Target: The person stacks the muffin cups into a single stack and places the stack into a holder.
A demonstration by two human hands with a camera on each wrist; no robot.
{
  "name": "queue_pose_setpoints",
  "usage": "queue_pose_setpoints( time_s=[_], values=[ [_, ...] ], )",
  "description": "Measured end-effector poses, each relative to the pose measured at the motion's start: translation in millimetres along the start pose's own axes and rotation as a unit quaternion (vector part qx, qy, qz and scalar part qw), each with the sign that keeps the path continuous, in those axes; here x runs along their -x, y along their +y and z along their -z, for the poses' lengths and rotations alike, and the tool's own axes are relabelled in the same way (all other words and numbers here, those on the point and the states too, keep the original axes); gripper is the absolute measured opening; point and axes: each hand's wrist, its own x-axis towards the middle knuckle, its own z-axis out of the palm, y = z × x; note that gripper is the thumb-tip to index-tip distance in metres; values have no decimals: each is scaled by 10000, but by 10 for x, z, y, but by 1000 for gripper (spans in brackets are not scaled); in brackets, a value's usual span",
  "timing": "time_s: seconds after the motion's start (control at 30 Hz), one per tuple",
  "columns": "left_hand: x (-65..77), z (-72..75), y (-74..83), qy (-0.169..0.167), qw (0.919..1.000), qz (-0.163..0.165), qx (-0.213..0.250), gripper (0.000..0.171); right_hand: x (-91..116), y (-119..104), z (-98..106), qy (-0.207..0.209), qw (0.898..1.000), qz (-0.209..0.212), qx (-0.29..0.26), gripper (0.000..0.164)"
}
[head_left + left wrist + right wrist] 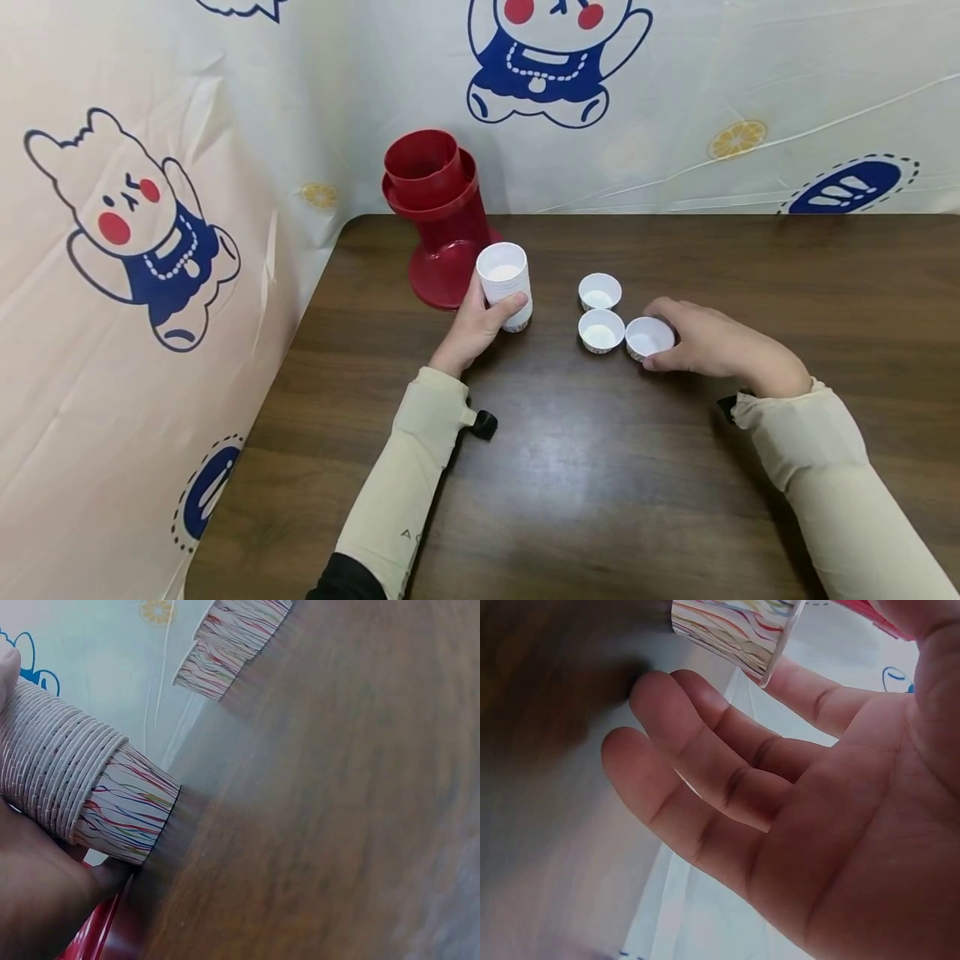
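In the head view my left hand [477, 323] grips a tall stack of white paper cups [507, 283], thumb across the near side. Up close in the left wrist view, the nested rims of the cup stack [124, 796] show, with coloured wavy lines on the lowest cup. My right hand [708, 340] pinches a single paper cup [649, 337] between thumb and index finger, its mouth facing up. The other fingers [697, 765] extend loosely below that cup in the right wrist view. Left of it stand two more upright cups, a nearer one [602, 332] and a farther one [600, 292].
A dark red stand [442, 225] with a round base and a cup-like top rises at the table's back left, right behind my left hand. The brown wooden table [555, 467] meets a patterned white curtain [360, 83] at its back and left edges.
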Motion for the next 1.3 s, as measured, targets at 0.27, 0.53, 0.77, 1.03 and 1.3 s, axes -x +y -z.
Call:
queue_pose_setpoints(
  time_s=[0.27, 0.53, 0.77, 1.03, 1.3],
  values=[
    [-1, 26, 11, 29, 9999, -113, -12, 71, -33, 114, 73, 454, 9981, -197, -360, 59],
    [-8, 48, 11, 18, 9997, -224, -27, 69, -62, 129, 87, 1063, 9866, -154, -1231, 63],
    [-21, 61, 12, 1, 9999, -153, 4, 71, -96, 118, 45, 1546, 9737, -92, -1672, 64],
    [-23, 48, -2, -77, 9999, -41, 77, 73, -137, -11, -2, 1712, 9678, 22, -1847, 66],
    [-16, 24, -14, -51, 9999, -19, 103, 75, -207, -229, -70, 1610, 9573, 531, -2342, 61]
  ],
)
